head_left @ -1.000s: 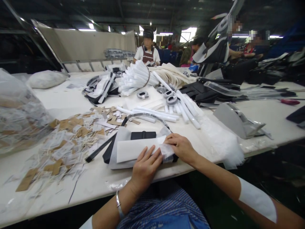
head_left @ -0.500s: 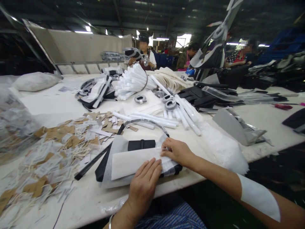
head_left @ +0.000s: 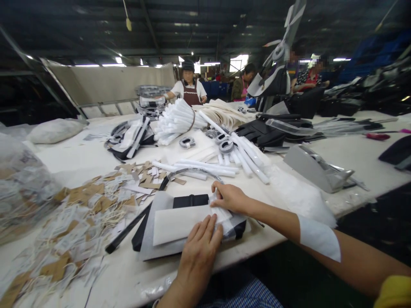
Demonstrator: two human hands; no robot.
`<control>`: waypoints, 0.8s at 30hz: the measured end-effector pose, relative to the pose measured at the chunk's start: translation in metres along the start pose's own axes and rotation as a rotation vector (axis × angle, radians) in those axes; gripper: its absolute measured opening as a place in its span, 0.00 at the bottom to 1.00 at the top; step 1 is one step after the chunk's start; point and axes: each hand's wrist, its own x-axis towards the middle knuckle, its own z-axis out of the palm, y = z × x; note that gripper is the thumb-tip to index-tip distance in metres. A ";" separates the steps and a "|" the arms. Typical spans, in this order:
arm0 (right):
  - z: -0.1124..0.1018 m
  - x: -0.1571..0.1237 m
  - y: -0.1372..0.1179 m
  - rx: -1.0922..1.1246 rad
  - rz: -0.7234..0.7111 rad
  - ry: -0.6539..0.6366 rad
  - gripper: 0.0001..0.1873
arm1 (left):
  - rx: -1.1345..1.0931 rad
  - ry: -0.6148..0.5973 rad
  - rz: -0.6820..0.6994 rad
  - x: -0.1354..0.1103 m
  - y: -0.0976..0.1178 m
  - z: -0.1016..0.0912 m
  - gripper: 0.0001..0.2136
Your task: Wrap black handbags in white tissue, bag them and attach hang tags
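The black bag point(head_left: 190, 201) lies beneath the flat, unclasped left grip point(head_left: 201, 244); the right grip point(head_left: 229, 198) pinches film point(head_left: 221, 214) at its right side

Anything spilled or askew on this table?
Paper tags left of the black bag sprawl loose and overlapping, beside a clear plastic sack that seems to hold more. They look spilled, though that may be deliberate. No obvious damage shows.

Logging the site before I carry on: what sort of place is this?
Probably a bag factory floor: what looks like a bag lies partly under white sheets, loose tags are heaped beside it, and a worker in an apron is across the table.
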 end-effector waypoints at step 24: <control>-0.215 -0.144 0.245 -0.054 0.751 0.639 0.15 | 0.161 0.022 0.281 -0.006 -0.032 0.015 0.36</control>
